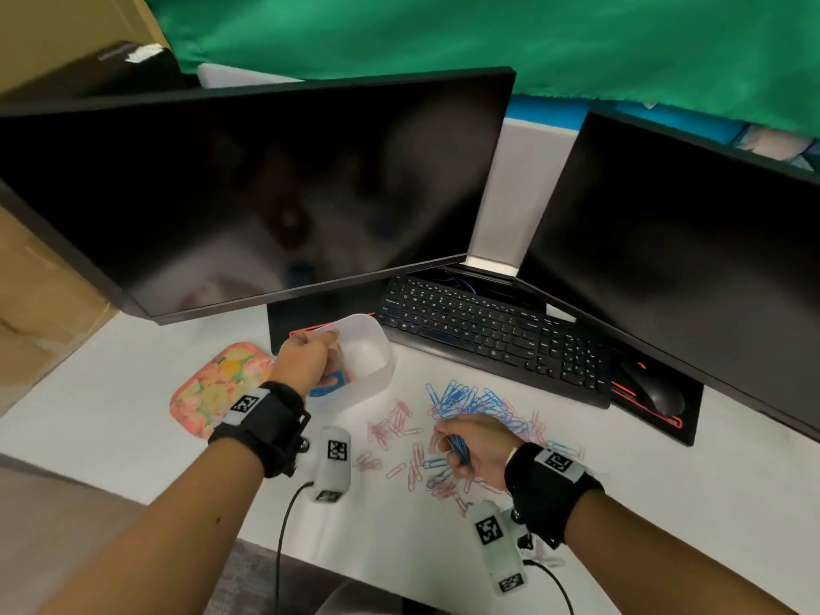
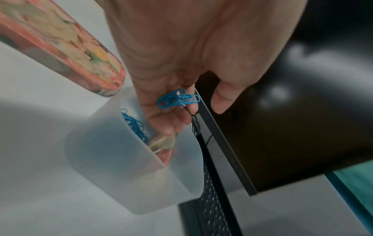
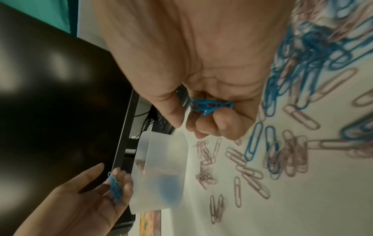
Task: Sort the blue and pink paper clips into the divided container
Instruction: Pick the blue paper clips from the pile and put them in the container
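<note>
A translucent divided container stands on the white table in front of the left monitor. Its near compartment holds blue paper clips. My left hand hovers over the container's left rim, its fingers curled round a small bunch of blue clips. My right hand is low over the loose pile, gripping several blue clips in a fist. Loose blue clips and pink clips lie mixed on the table to the right of the container.
A floral pink lid lies left of the container. A black keyboard and a mouse sit behind the pile, under two dark monitors. The table's front edge runs close to my forearms.
</note>
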Demonstrator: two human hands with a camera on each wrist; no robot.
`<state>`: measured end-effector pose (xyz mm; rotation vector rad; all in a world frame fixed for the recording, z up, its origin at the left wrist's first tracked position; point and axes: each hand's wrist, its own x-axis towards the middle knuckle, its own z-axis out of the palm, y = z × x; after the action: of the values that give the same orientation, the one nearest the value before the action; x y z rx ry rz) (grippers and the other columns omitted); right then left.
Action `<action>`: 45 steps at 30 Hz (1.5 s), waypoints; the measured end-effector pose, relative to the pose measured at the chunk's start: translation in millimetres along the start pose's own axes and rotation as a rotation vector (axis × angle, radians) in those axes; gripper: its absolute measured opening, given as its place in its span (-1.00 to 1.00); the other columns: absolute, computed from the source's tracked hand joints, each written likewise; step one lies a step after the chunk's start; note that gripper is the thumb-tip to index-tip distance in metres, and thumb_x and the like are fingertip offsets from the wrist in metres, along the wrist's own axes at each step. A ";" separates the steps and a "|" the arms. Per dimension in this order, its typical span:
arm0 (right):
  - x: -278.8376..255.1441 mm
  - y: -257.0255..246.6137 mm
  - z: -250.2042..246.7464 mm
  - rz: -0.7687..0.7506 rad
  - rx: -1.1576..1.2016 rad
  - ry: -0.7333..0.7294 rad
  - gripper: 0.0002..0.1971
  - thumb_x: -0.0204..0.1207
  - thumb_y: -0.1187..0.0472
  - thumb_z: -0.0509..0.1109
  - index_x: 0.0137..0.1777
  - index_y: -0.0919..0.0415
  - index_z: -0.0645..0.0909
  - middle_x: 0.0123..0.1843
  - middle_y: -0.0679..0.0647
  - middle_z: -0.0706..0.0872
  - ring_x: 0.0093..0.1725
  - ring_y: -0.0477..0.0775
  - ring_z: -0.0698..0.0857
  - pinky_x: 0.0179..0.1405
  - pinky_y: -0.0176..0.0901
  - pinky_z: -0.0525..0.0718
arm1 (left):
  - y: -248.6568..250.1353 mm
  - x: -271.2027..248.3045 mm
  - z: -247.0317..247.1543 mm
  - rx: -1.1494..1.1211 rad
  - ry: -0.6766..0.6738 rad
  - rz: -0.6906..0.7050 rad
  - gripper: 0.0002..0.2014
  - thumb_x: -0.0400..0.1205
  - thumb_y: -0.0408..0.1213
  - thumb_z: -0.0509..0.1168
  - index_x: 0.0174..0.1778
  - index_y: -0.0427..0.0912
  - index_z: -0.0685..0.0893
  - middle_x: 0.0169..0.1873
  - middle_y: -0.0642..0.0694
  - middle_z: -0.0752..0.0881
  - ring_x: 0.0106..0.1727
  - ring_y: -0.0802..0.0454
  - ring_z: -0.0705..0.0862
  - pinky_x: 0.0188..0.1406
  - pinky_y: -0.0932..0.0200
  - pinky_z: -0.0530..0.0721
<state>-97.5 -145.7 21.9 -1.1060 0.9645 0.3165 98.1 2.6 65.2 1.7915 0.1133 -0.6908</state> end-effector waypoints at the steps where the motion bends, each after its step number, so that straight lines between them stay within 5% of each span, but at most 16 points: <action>1: 0.2 -4.4 5.2 0.000 -0.005 0.014 -0.92 0.58 0.26 0.34 -0.07 0.29 0.59 -0.30 0.18 0.62 -0.50 0.02 0.51 -0.58 -0.24 0.41 | 2.0 3.1 -2.7 -0.025 0.012 -0.032 -0.92 0.69 -0.21 0.24 -0.04 -0.12 0.58 -0.26 -0.14 0.61 -0.17 -0.05 0.62 0.03 -0.03 0.74; 7: -0.9 -42.3 44.7 -0.048 -0.052 -0.020 -0.87 0.62 0.26 0.30 0.09 0.29 0.55 -0.14 0.21 0.64 -0.34 0.10 0.63 -0.41 -0.08 0.62 | 5.1 3.6 -6.8 -0.056 0.001 -0.100 -0.74 0.72 -0.32 0.14 0.31 -0.23 0.54 0.23 -0.28 0.59 0.17 -0.16 0.56 0.32 -0.09 0.61; 12: 9.0 -80.8 90.4 -0.133 -0.089 -0.076 -0.96 0.63 0.28 0.26 -0.02 0.23 0.54 -0.17 0.18 0.61 -0.24 0.15 0.65 -0.23 -0.02 0.68 | -1.7 2.8 -6.2 0.035 0.078 -0.018 -0.74 0.66 -0.14 0.26 0.23 -0.12 0.48 0.21 -0.16 0.55 0.26 -0.16 0.51 0.41 -0.20 0.52; 14: 14.3 -93.4 108.4 -0.171 -0.106 -0.068 -0.90 0.61 0.35 0.23 -0.12 0.23 0.55 -0.24 0.18 0.57 -0.28 0.14 0.62 -0.20 -0.01 0.66 | -5.8 2.0 -11.1 0.055 0.135 0.071 -0.72 0.64 -0.17 0.28 0.26 -0.12 0.52 0.21 -0.17 0.60 0.25 -0.18 0.57 0.35 -0.19 0.57; 17: 23.1 -107.1 128.2 -0.206 -0.176 -0.043 -0.85 0.56 0.43 0.20 -0.06 0.36 0.62 -0.31 0.18 0.51 -0.30 0.12 0.60 -0.14 -0.01 0.67 | -13.4 -1.3 -21.5 0.078 0.175 0.214 -0.94 0.63 -0.24 0.29 -0.03 -0.07 0.65 -0.03 -0.08 0.71 0.11 -0.15 0.69 0.22 -0.19 0.66; 21: 31.3 -116.1 133.3 -0.212 -0.199 -0.029 -0.88 0.57 0.41 0.25 -0.16 0.23 0.54 -0.26 0.19 0.49 -0.23 0.15 0.54 -0.18 -0.04 0.63 | -18.9 -6.8 -29.3 0.169 0.129 0.322 -0.88 0.65 -0.22 0.27 -0.15 -0.08 0.68 -0.16 -0.12 0.74 -0.04 -0.16 0.75 0.00 -0.10 0.73; 24: 34.4 -114.3 120.6 -0.227 -0.182 -0.005 -0.79 0.57 0.44 0.22 -0.24 0.17 0.50 -0.30 0.15 0.49 -0.28 0.09 0.52 -0.17 -0.07 0.62 | -21.7 -11.3 -26.7 0.284 0.094 0.396 -0.84 0.67 -0.24 0.23 -0.13 -0.16 0.69 -0.21 -0.16 0.73 -0.12 -0.12 0.72 -0.13 0.07 0.69; 29: 28.7 -100.9 77.2 -0.283 -0.216 0.057 -0.79 0.58 0.45 0.24 0.13 0.20 0.56 -0.19 0.18 0.59 -0.20 0.09 0.61 -0.18 -0.16 0.65 | -27.9 -20.3 -8.1 0.458 -0.106 0.461 -0.76 0.61 -0.38 0.24 -0.27 0.01 0.70 -0.29 0.07 0.74 -0.19 0.12 0.69 -0.08 0.25 0.65; 32: 25.9 -82.9 42.2 -0.321 -0.377 0.128 -0.79 0.58 0.38 0.27 0.17 0.26 0.63 -0.04 0.19 0.72 -0.13 0.08 0.72 -0.17 -0.15 0.72 | -39.6 -24.5 10.0 0.633 -0.245 0.499 -0.75 0.56 -0.38 0.26 -0.31 0.05 0.71 -0.28 0.08 0.77 -0.20 0.11 0.69 -0.08 0.29 0.63; 38: 6.9 -33.3 -27.0 -0.378 -0.640 0.345 -0.79 0.57 0.35 0.22 -0.02 0.17 0.70 -0.13 0.15 0.78 -0.17 0.10 0.75 -0.05 -0.02 0.74 | -69.1 -32.1 43.3 0.961 -0.474 0.533 -0.88 0.51 -0.28 0.30 -0.14 0.02 0.72 -0.27 0.16 0.66 -0.23 0.12 0.61 -0.20 0.32 0.52; 45: -7.6 22.4 -77.5 -0.396 -0.746 0.462 -0.72 0.47 0.40 0.23 -0.29 0.03 0.64 -0.16 0.03 0.78 -0.15 0.04 0.71 -0.32 -0.52 0.48 | -87.0 -41.5 95.9 1.218 -0.631 0.602 -0.80 0.57 -0.17 0.26 0.08 -0.03 0.68 0.06 -0.03 0.71 0.09 -0.07 0.68 0.08 0.13 0.62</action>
<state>-154.9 -200.5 5.6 -2.0849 1.0220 0.0853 -9.6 -43.4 -3.9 2.3928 -1.4884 -0.9068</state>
